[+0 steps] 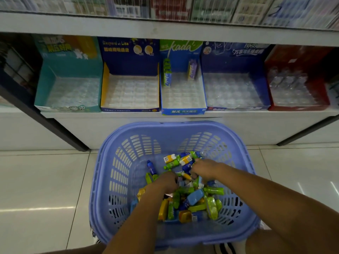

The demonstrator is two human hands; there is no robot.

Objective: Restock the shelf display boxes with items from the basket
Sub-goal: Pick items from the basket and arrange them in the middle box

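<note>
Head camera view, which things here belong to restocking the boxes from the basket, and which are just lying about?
Job: basket, loose items in it, left hand, right hand, teal box, yellow-sided box, kada box, blue eraser box, red box.
Lying about: blurred goods on the upper shelf, floor tiles.

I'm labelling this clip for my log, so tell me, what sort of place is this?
Most likely a shop aisle, perhaps stationery: a row of printed cardboard display boxes sits on a white shelf, one marked ERASER, and a lilac shopping basket on the tiled floor holds small wrapped items.
</note>
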